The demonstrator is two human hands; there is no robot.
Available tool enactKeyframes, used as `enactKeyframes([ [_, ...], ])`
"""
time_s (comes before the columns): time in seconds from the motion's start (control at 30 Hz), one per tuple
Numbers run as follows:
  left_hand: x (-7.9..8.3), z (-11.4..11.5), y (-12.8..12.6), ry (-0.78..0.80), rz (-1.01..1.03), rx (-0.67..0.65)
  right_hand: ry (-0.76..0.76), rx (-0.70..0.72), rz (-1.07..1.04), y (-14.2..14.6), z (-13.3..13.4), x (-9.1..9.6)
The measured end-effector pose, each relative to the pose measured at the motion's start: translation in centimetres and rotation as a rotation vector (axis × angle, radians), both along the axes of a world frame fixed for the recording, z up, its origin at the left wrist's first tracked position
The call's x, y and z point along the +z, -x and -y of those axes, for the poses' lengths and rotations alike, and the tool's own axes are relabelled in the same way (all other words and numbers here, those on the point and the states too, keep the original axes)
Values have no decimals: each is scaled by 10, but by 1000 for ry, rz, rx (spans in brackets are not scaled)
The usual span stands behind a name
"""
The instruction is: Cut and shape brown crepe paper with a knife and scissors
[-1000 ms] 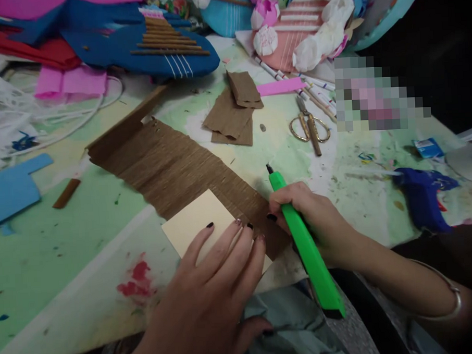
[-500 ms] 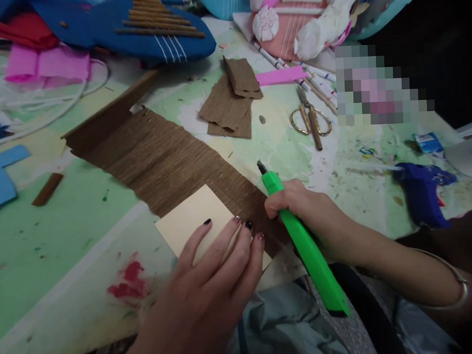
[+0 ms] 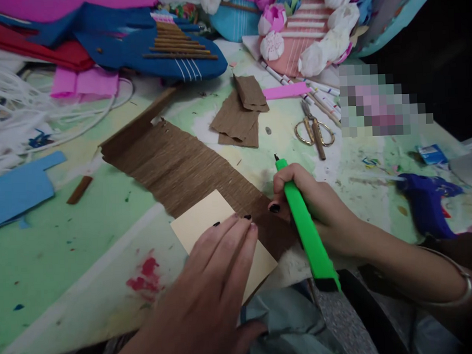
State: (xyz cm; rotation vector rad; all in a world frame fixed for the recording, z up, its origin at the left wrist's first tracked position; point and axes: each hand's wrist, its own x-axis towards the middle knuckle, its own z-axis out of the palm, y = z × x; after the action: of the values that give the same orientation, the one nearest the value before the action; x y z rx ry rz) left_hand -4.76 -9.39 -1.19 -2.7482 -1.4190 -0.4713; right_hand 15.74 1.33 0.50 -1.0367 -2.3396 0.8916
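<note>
My left hand [image 3: 209, 287] lies flat, fingers together, on a cream card [image 3: 201, 220] that rests on the near end of a long brown crepe paper strip [image 3: 173, 166]. To the right of the card my right hand [image 3: 311, 202] grips a bright green utility knife [image 3: 306, 231], its black tip pointing away from me above the table. The right thumb touches the brown strip's edge. A bangle circles my right wrist.
Gold-handled scissors [image 3: 314, 132], folded brown paper pieces [image 3: 239, 117], a pink strip and markers lie beyond. A blue glue gun [image 3: 426, 197] sits at right. Blue foam [image 3: 15, 189], white cords, pink paper and blue and pink craft pieces crowd the left and back.
My left hand slid slightly right on the card with fingers drawn closer. The right hand with the knife turned so the handle points more upright and shifted slightly right.
</note>
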Motion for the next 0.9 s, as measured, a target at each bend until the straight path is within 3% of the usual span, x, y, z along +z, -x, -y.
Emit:
enactKeyframes([
  [0.27, -17, -2, 0, -81, -46, -47, -117, 84, -17, 17, -15, -5],
  [0.9, -15, -3, 1, -154, 16, -44, -164, 302, -9, 14, -22, -8],
])
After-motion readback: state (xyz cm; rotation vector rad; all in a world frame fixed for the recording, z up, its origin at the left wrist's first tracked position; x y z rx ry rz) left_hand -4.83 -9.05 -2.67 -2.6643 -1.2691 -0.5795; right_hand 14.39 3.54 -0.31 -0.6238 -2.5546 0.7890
